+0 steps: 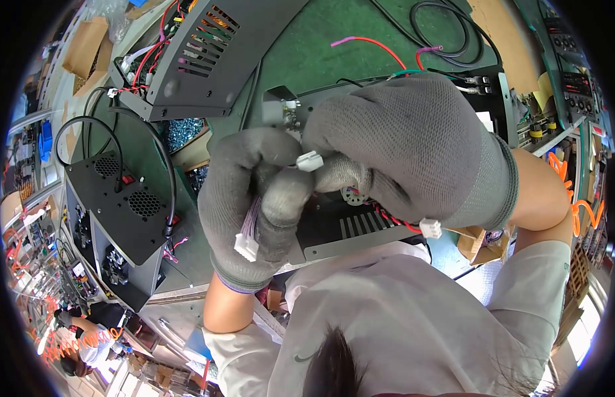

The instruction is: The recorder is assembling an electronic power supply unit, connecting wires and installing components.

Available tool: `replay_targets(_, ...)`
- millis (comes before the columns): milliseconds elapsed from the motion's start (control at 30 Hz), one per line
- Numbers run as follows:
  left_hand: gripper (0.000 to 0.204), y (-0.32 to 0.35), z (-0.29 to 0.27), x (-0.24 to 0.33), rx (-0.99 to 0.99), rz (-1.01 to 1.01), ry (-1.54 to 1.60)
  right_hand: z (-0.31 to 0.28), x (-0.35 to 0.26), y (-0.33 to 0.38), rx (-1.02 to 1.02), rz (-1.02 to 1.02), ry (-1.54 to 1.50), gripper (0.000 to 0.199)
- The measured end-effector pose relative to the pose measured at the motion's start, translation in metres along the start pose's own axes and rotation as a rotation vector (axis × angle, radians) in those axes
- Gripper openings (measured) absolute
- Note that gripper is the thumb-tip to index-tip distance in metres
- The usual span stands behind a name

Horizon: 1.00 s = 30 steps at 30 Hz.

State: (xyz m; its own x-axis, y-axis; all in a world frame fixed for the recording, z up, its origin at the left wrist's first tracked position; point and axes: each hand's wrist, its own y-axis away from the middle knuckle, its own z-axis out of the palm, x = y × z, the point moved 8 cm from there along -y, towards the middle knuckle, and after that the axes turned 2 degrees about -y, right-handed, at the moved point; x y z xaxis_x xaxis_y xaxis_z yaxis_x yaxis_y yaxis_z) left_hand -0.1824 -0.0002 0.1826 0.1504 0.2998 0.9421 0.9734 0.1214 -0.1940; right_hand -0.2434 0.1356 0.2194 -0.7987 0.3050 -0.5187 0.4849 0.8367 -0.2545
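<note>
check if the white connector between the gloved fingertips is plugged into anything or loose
Loose: the white connector sits pinched between the left hand and right hand, with no mating socket around its visible end.

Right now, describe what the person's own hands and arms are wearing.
Both hands wear grey knitted gloves of a fine mesh weave: the left hand glove ends in a ribbed cuff with a thin purple edge, the right hand glove in a plain grey ribbed cuff. The forearms are bare past the cuffs. White sleeves cover the upper arms.

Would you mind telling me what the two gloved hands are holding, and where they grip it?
Both hands pinch a small white connector between their fingers; the left hand also grips its pale wire bundle.
</note>
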Motion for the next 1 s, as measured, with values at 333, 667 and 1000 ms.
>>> replay_targets(333, 0.066, 0.01, -0.004, -0.012, 0.047, -0.084, -0.004, -0.001, 0.015, -0.011, 0.07, 0.151, 0.08, 0.015)
replay_targets(667, 0.045, -0.003, 0.003, 0.012, 0.057, 0.092, -0.171, 0.026, 0.042, -0.019, -0.141, 0.253, 0.308, 0.016)
replay_targets(1000, 0.053, -0.002, 0.006, 0.002, -0.024, 0.068, -0.148, 0.021, 0.033, -0.02, -0.092, 0.231, 0.331, 0.016)
